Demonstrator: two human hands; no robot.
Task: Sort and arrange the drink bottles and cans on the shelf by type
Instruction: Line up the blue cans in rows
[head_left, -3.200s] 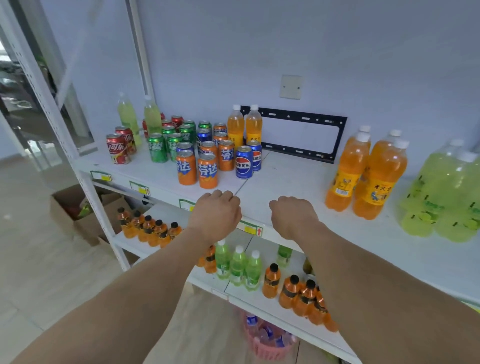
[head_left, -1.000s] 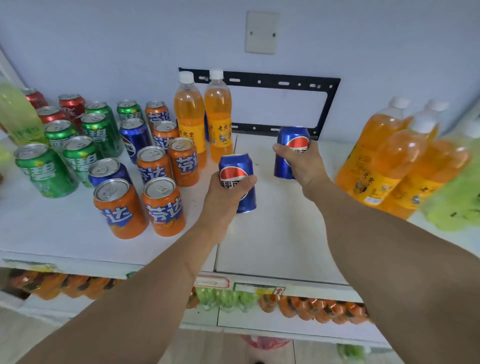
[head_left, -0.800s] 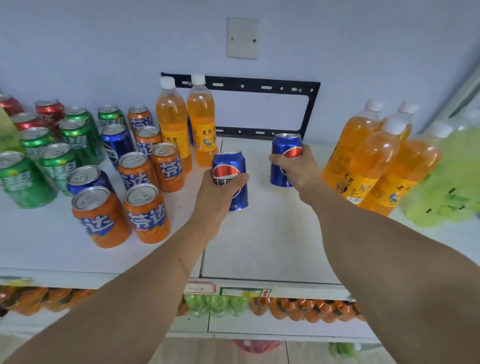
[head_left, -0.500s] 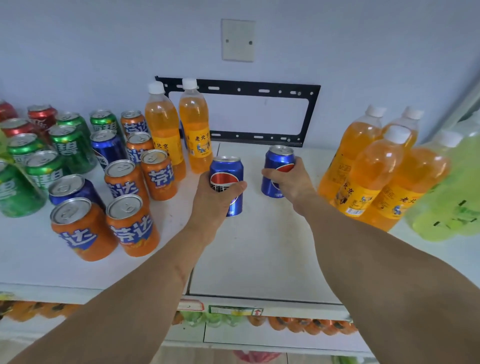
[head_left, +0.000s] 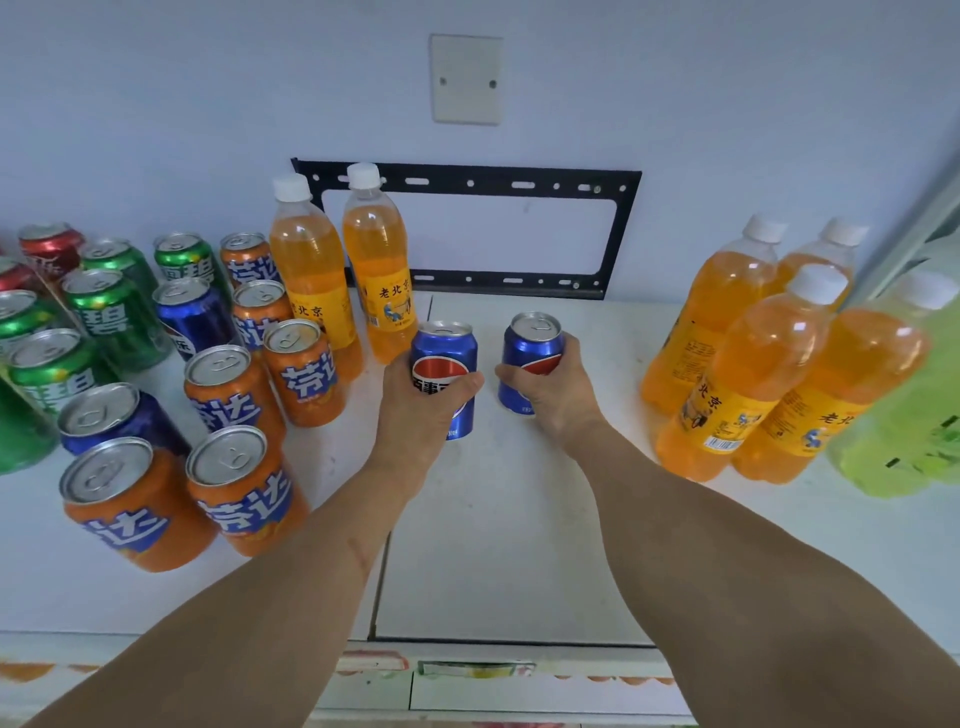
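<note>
Shelf, top tier, white (head_left: 509, 545), viewed from above and in front; nearest the viewer, 2 forearms reaching in over the front edge. Left hand (head_left: 415, 400): fingers and thumb wrapped round left blue can (head_left: 445, 364), upright, long axis vertical, base at or just above the shelf surface; contact cannot be told. Right hand (head_left: 556, 389): curled round right blue can (head_left: 532, 353), also upright, a little farther back and just to the right of the first, the 2 cans near one another but apart. Both stand on the bare middle stretch of shelf, between the mixed can cluster on the left and the large orange bottles (head_left: 769, 374) with a green bottle (head_left: 914, 395) on the right. Left cluster, front to back: orange cans (head_left: 244, 488), then 2 more blue cans (head_left: 117, 421) among them, the farther one (head_left: 192, 317) hemmed by orange and green cans (head_left: 104, 317), red cans (head_left: 49, 247) at the far left rear. 2 slim orange bottles (head_left: 311, 275) stand just left of and behind the left-held can. Behind everything: black wall bracket (head_left: 467, 182) and a blank wall plate (head_left: 466, 78). Judgement: the remaining blue cans lie to the left and slightly nearer than the pair in hand, so the left hand is the closer one to fetch them once it lets go; the nearer of the 2 sits behind the front orange cans, so a reach from above looks safer than a reach from the side.
</note>
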